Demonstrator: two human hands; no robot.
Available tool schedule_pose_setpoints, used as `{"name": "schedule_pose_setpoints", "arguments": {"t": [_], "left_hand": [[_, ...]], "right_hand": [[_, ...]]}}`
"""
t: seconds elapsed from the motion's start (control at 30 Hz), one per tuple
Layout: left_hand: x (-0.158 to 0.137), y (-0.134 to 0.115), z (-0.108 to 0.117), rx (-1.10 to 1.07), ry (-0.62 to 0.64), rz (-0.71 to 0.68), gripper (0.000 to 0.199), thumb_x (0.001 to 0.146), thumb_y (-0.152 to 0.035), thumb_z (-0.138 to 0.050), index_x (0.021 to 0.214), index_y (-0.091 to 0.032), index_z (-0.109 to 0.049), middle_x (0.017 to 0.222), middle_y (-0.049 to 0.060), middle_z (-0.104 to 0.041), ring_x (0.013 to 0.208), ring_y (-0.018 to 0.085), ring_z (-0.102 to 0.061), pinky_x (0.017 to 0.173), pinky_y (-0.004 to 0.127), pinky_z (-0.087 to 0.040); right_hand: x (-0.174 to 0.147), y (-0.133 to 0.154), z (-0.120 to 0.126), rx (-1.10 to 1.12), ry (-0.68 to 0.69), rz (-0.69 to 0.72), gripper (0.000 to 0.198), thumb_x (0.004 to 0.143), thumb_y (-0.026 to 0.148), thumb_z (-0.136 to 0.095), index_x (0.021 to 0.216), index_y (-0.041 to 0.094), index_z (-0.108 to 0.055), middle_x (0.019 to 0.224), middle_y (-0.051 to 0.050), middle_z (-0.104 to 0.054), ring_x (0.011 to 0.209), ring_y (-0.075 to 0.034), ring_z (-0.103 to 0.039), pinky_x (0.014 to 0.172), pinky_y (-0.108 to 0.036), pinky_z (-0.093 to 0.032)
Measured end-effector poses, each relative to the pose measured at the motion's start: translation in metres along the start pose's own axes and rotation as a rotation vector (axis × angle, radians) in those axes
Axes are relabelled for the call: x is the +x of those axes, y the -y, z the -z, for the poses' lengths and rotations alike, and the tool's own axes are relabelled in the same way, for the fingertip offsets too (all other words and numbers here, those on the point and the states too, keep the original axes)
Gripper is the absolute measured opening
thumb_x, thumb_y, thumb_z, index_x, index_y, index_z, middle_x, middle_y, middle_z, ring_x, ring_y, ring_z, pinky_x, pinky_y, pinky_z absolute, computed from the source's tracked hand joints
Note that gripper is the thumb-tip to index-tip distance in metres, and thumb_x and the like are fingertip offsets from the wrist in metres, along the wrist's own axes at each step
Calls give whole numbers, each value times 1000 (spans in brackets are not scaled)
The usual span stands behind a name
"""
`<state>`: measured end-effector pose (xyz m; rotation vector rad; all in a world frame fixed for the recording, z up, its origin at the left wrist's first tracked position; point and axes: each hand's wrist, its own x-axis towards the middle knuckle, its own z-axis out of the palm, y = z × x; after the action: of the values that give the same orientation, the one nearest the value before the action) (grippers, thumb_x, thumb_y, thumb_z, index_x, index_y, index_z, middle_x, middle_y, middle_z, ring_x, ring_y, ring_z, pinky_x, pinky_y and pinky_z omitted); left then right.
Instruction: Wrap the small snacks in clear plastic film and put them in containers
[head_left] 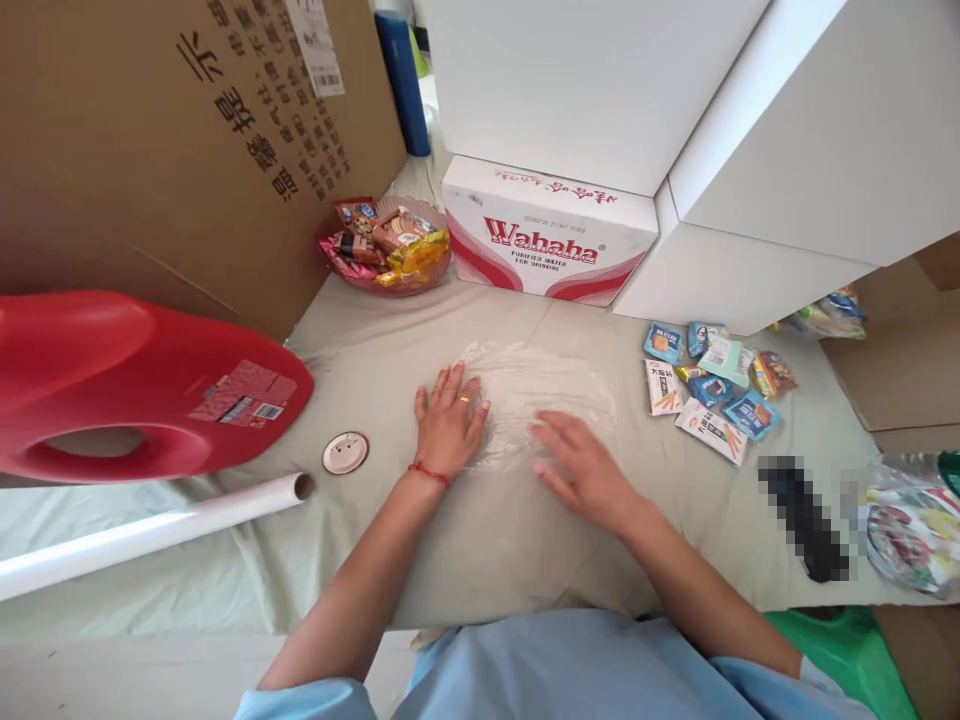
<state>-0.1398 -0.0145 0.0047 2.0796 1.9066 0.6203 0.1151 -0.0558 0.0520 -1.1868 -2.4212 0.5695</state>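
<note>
Blue shirt cloth (555,665) fills six o'clock, nearest my remote view. Beyond it, on the cloth-covered bench (517,560), my left hand (450,425) rests palm-down, fingers spread, grip open, at the left edge of a wrinkled clear film (544,385). My right hand (585,470) blurs over the film's lower right, fingers extended, holding nothing I can see; contact I cannot tell. I judge the step as smoothing the film; the next move calls for light outward strokes without dragging it.

At eight o'clock lies a white roll (187,525); at nine, a red jug (172,350) with print too small to read. At three, white packets (712,432) read 大面筋. At twelve, a carton (551,240) says "Wahaha" and "Purified water for drinking"; at ten, a brown box (172,210) shows 温馨提示.
</note>
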Motion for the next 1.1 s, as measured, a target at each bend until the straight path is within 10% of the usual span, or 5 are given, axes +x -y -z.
{"name": "schedule_pose_setpoints", "arguments": {"t": [0.27,0.43,0.53,0.77,1.1], "left_hand": [[86,14,53,-153,-426,60,45,91,-41,-63,130,-19,-62,153,20,-52,151,39,-40,127,62,-23],[165,62,67,-164,-395,157,63,81,-53,-71,129,-15,-56,142,6,-61,150,40,-37,127,67,-2],[179,84,60,-153,-413,209,51,75,-60,-72,107,-22,-60,118,2,-69,144,39,-45,125,67,-11],[116,63,35,-50,-304,-36,19,88,-40,-59,80,-23,-54,86,7,-63,120,36,-54,111,60,-28],[1,-27,43,-135,-340,-243,14,92,-38,-66,95,-25,-69,90,7,-70,92,27,-63,88,45,-45]], "right_hand": [[-14,20,-56,-43,262,27,55,106,46,-52,157,25,-48,170,-7,-37,160,-25,-29,133,-52,-19],[-29,18,-51,-25,272,12,54,107,43,-52,158,25,-48,170,-6,-38,161,-22,-28,134,-49,-20],[-49,18,-48,-7,243,3,51,108,40,-51,157,25,-49,169,-4,-40,160,-21,-30,134,-48,-21],[-112,9,-38,3,170,12,46,105,24,-51,151,25,-56,160,-6,-54,154,-20,-42,130,-49,-32],[-130,7,-40,21,77,19,46,99,15,-53,144,22,-61,152,-8,-62,146,-21,-52,128,-49,-37]]}}
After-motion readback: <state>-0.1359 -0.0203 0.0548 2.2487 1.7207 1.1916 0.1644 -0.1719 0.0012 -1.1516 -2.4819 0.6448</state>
